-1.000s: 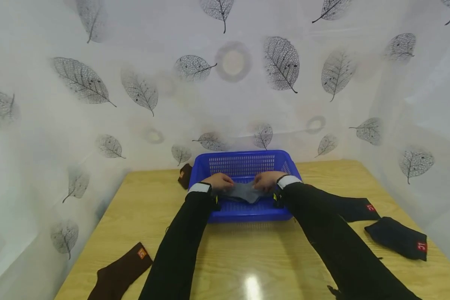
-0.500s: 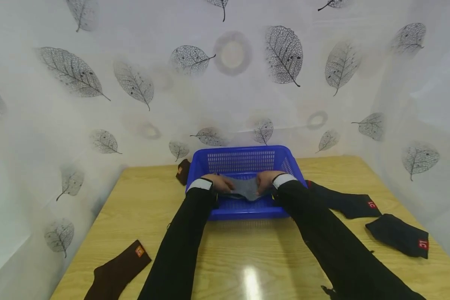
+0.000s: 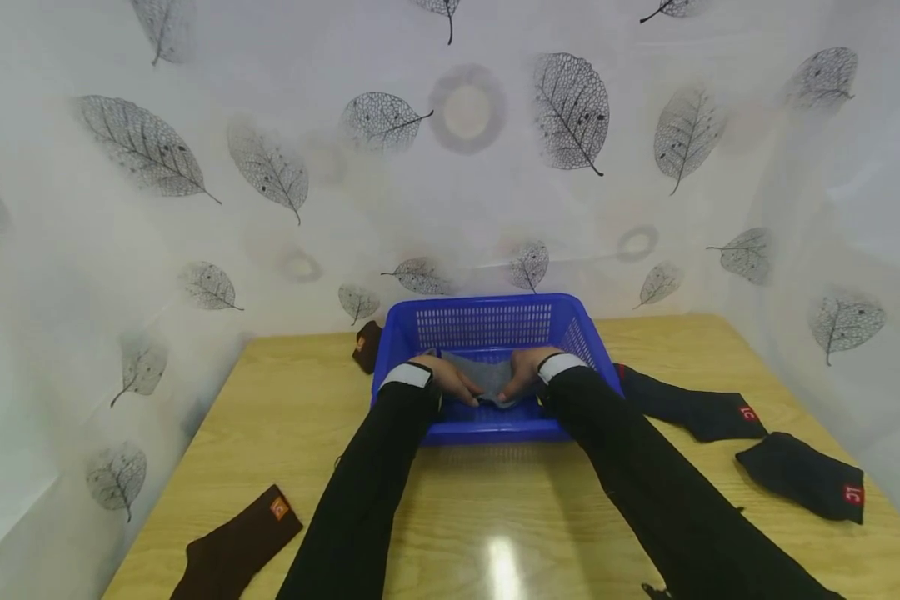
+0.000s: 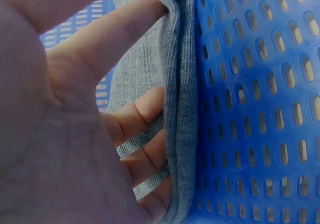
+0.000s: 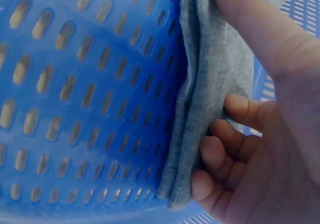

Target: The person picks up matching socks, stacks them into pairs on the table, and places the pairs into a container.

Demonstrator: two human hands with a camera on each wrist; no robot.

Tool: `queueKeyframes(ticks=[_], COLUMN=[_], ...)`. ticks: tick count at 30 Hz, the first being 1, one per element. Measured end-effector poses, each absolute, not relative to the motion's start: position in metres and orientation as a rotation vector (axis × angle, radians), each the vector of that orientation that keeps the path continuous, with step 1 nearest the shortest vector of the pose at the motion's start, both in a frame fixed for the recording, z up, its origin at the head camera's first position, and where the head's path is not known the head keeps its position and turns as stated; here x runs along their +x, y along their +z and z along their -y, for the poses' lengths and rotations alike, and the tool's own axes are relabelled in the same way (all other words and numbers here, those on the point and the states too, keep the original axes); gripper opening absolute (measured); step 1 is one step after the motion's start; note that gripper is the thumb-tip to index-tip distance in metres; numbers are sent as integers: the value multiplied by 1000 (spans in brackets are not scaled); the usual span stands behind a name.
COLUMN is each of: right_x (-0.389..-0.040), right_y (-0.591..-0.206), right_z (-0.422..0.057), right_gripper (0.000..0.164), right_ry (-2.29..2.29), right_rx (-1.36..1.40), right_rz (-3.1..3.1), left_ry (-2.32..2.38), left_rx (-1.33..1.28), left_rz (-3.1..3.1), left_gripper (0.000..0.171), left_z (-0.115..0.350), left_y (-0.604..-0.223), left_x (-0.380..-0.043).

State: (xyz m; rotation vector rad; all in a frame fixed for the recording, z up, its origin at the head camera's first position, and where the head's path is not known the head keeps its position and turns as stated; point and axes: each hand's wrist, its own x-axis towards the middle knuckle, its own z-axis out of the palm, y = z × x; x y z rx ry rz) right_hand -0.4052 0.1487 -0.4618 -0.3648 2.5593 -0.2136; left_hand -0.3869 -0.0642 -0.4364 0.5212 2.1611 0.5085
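Observation:
Inside the blue plastic basket (image 3: pixel 495 435) lies a grey sock (image 3: pixel 487 372), stretched between both hands. My left hand (image 3: pixel 452 379) grips its left part; in the left wrist view several fingertips disappear behind the doubled ribbed edge of the sock (image 4: pixel 181 103). The right hand (image 3: pixel 523 372) holds the other part. Seen from the right wrist, the thumb lies on the layered grey fabric (image 5: pixel 207 58) and the curled fingers (image 5: pixel 215 151) press against its side. The slotted basket wall (image 5: pixel 90 93) is close beside the fabric.
A brown sock (image 3: pixel 236 542) with an orange label lies at the table's front left. Another brown piece (image 3: pixel 367 346) sits behind the basket's left side. Two dark socks with red labels, one farther (image 3: pixel 690 408) and one nearer (image 3: pixel 802 475), lie on the right. A leaf-patterned curtain (image 3: pixel 465 208) stands behind.
The fingers of both hands have shifted towards the near edge of the grey sock and closer together. The head view has tilted slightly down; the basket and other socks stay put.

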Motion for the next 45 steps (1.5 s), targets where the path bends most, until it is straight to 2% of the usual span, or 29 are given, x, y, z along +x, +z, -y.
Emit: queueKeyframes(ticks=[8,12,14,18,21,26,32,35,39,42,45], right_x=[-412,-419,-419,-407,-390,-357,-303,-276,-252,-243,-237], right_y=[-457,-459,-455,-432,-408,-376,-362,-364,-381,-398,-417], right_z=[-155,-171,-180,-191,-194,-193,-175,-162,-136,-103,-61], right_gripper=[43,64,69,51,40,34,23,20,19,19,18], right_ry=[-409,-650,-719,-778,-875,-980,-976,-968,-903,-802,-701], right_rx=[-350,-295,-300,-394,-477,-694,-1014,-1154,-1290,-1357,-1408], right_rz=[-2448,-2330,-2299,-2344,-2420,-2502,-2506,-2453,-2389,-2372,-2377], left_ry=[507,615,708,918,1017,1043,1041,1057,1023,878,706], left_rx=[569,516,497,543,646,840,925,776,360,16,-209], left_rz=[-2149,-2281,-2377,-2512,-2549,-2597,-2750,-2879,-2910,-2833,-2723], left_gripper=[49,46,45,45,44,37,29,26,35,51,68], left_z=[69,69,68,65,72,103,176,221,287,335,376], left_y=[-432,-427,-419,-394,-372,-347,-357,-374,-397,-410,-428], left_x=[-395,-402,-403,-399,-385,-338,-270,-234,-191,-165,-144])
